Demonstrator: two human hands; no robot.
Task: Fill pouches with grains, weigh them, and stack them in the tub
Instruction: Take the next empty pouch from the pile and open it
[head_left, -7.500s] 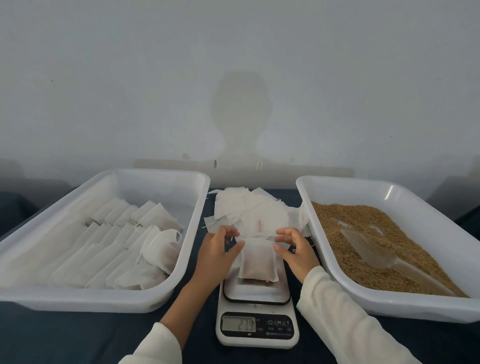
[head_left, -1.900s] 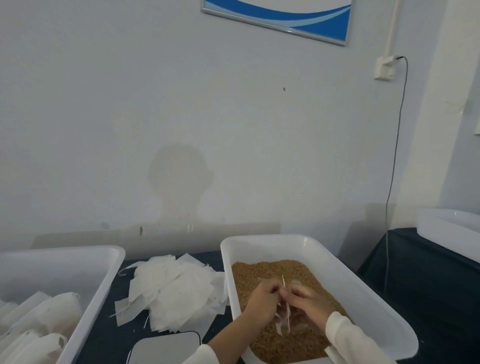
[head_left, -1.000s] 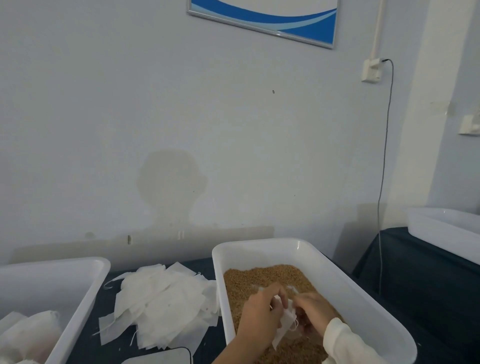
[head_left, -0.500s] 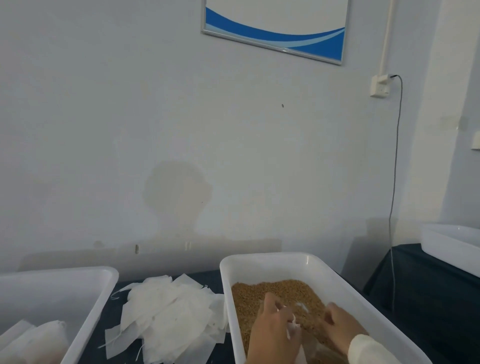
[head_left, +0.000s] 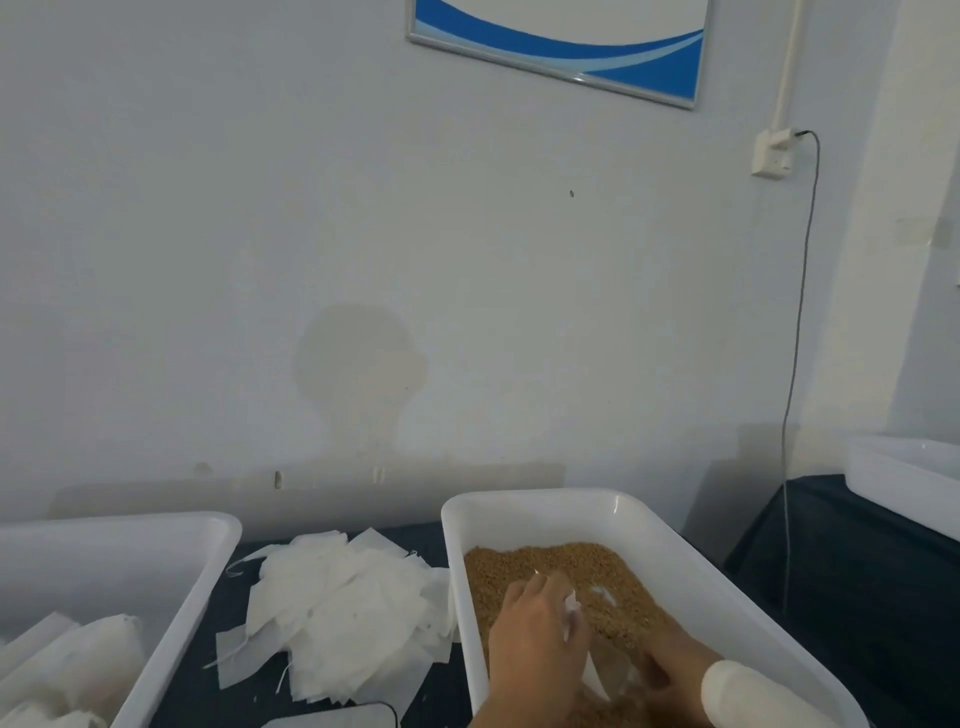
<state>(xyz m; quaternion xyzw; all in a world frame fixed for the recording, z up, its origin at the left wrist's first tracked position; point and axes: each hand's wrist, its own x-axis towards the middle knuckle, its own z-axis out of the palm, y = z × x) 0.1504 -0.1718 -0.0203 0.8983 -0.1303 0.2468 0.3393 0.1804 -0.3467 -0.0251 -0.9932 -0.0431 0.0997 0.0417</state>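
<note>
Mid-cycle, filling stage. My left hand (head_left: 535, 631) pinches open pouch (head_left: 571, 610) over grain tub (head_left: 618, 512); right hand (head_left: 670, 662) curled low in grains (head_left: 550, 566), likely on scoop, can't tell for sure. Weighing, stacking of this pouch left. Left tub (head_left: 171, 525): a few filled pouches (head_left: 88, 654) visible, rest cut off. Empty pouch pile (head_left: 337, 608) on bench: many, uncountable. Scale (head_left: 332, 719) corner only. Three tubs in view.

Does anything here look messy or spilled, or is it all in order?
Nothing looks spilled: the grains stay inside their tub. The only untidy thing is the pile of empty pouches beside it, fanned out loosely on the dark cloth with strings trailing.
</note>
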